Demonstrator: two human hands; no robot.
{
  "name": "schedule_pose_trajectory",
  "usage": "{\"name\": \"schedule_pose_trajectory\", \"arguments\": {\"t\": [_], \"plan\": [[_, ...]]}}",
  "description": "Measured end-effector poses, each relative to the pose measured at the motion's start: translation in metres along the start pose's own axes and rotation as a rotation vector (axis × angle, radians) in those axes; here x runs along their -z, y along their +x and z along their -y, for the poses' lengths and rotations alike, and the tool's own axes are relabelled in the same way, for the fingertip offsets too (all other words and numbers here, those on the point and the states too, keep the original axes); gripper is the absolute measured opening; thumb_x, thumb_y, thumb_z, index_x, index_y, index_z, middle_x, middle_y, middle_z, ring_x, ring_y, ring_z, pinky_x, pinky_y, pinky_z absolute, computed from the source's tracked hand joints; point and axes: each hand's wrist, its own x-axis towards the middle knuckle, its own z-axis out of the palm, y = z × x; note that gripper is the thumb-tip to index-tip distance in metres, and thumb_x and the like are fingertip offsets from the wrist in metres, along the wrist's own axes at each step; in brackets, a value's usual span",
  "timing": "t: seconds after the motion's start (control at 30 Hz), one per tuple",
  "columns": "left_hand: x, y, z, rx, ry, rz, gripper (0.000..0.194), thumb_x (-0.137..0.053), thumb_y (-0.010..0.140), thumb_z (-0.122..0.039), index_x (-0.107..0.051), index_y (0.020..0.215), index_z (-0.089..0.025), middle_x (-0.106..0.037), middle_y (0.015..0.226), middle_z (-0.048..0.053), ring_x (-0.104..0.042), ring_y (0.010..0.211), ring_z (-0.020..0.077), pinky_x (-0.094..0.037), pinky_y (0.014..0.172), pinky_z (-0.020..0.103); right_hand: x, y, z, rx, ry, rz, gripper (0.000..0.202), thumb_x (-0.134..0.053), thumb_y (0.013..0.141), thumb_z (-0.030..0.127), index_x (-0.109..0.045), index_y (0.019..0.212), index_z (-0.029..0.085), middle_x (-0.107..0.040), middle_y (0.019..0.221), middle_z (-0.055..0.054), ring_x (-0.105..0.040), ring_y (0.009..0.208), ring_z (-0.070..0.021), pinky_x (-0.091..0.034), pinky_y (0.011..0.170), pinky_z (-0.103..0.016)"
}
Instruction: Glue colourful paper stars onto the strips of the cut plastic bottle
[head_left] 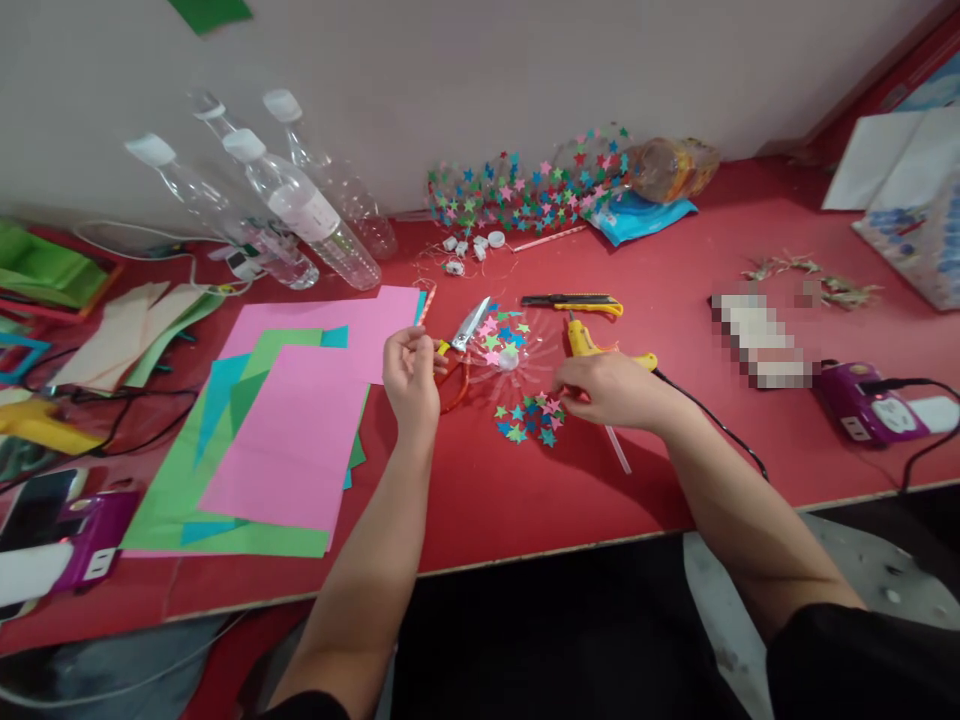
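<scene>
Just left of right grip (611, 390), loose stars (532, 424); pinch narrow, can't tell if loaded. Left grip (414, 372) half-curled, contents unclear. Glue gun (585, 336) beyond right grip: careless reach could knock it.

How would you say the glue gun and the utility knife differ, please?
The glue gun is bulkier; the utility knife is slim. The glue gun has a black cord; the utility knife shows none. The right hand partly hides the glue gun, but not the utility knife. Both have yellow parts and lie on the red tabletop.
</scene>
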Motion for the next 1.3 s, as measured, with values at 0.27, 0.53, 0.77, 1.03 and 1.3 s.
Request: {"name": "schedule_pose_trajectory", "arguments": {"t": [0.27, 0.53, 0.77, 1.03, 1.3], "plan": [[0.001, -0.016, -0.015, 0.015, -0.004, 0.091, 0.014, -0.057, 0.088, -0.033, -0.055, 0.086, -0.02, -0.058, 0.062, -0.004, -0.05, 0.045, 0.0056, -0.039, 0.045, 0.017, -0.026, 0.009, 0.023, 0.005, -0.246, 0.237, 0.011, -0.056, 0.088, 0.023, -0.063, 0.088, 0.016, -0.068, 0.083, -0.006, -0.057, 0.065, -0.0139, -0.021, 0.057, -0.029], [-0.003, -0.021, -0.015, 0.066, -0.039, 0.144, 0.015, -0.062, 0.086, -0.034, -0.055, 0.082, -0.021, -0.056, 0.055, -0.005, -0.048, 0.042, 0.0055, -0.036, 0.043, 0.017, -0.054, 0.015, 0.041, 0.149, -0.259, 0.175, 0.02, -0.045, 0.095, 0.024, -0.062, 0.097, 0.014, -0.068, 0.08, -0.008, -0.057, 0.064, -0.0138, -0.017, 0.055, -0.029], [-0.004, -0.021, -0.013, 0.087, -0.011, 0.152, 0.02, -0.063, 0.084, -0.038, -0.056, 0.083, -0.019, -0.056, 0.055, -0.005, -0.048, 0.042, 0.0051, -0.035, 0.041, 0.017, -0.065, 0.013, 0.035, 0.211, -0.33, 0.102, 0.022, -0.04, 0.094, 0.012, -0.061, 0.089, 0.013, -0.066, 0.073, -0.006, -0.05, 0.056, -0.0117, -0.015, 0.053, -0.03], [-0.003, -0.021, -0.017, 0.087, -0.005, 0.135, 0.02, -0.063, 0.084, -0.038, -0.057, 0.083, -0.019, -0.057, 0.056, -0.005, -0.048, 0.043, 0.0049, -0.037, 0.043, 0.016, -0.062, 0.015, 0.036, 0.176, -0.339, 0.05, 0.024, -0.039, 0.096, 0.018, -0.062, 0.088, 0.014, -0.065, 0.073, -0.004, -0.049, 0.056, -0.0122, -0.014, 0.052, -0.031], [-0.002, -0.024, -0.016, -0.069, -0.048, 0.103, 0.017, -0.063, 0.085, -0.034, -0.058, 0.083, -0.018, -0.058, 0.054, -0.005, -0.048, 0.039, 0.0048, -0.036, 0.04, 0.016, -0.044, 0.011, 0.037, 0.081, 0.01, -0.105, 0.02, -0.048, 0.093, 0.025, -0.062, 0.08, 0.016, -0.064, 0.071, -0.002, -0.052, 0.06, -0.0111, -0.027, 0.055, -0.025]]}}
